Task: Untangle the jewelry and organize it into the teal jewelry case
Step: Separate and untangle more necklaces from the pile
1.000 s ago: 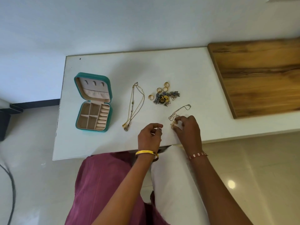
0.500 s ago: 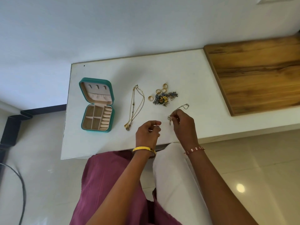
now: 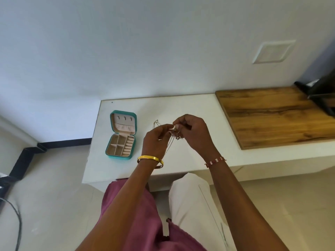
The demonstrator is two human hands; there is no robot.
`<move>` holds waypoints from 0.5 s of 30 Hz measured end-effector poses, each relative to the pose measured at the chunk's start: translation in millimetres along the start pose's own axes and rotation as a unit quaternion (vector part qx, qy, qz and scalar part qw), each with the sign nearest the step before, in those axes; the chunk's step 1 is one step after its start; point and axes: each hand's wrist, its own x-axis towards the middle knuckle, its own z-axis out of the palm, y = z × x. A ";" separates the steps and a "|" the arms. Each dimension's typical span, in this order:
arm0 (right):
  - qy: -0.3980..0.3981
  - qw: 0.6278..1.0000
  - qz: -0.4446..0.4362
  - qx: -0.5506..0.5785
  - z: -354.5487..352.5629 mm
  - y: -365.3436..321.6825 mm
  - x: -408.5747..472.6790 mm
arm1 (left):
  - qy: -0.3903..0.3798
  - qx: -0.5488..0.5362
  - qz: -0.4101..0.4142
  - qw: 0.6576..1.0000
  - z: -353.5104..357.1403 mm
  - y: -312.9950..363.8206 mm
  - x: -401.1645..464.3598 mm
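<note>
Both hands are up over the tabletop (image 3: pixel 190 105), left hand (image 3: pixel 155 140) and right hand (image 3: pixel 194 133) fingers pinching a thin chain (image 3: pixel 176 135) between them. The teal jewelry case (image 3: pixel 121 135) sits open at 9 o'clock from the hands.

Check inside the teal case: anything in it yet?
The teal jewelry case lies open on the white table. Its tray compartments, ring rolls and three lid hooks all look bare. The gathered lid pocket's inside is hidden. Both hands pinch a thin chain above the table.

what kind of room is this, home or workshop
Probably a room in a home, though that's a guess: a plain white table against a bare wall, a wooden board beside it, tiled floor, and a teal jewelry case lying open.
</note>
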 end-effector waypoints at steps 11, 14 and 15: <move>-0.064 0.948 0.116 0.288 -7.4 -48.1 -30.3 | 0.032 -0.056 0.010 0.998 -35.2 35.4 -26.8; -0.093 0.937 0.131 0.310 -6.1 -53.3 -37.1 | 0.042 -0.065 0.011 0.997 -39.8 45.7 -33.3; -0.102 0.940 0.126 0.299 -6.1 -53.9 -38.6 | 0.048 -0.066 0.009 0.997 -41.4 48.6 -35.5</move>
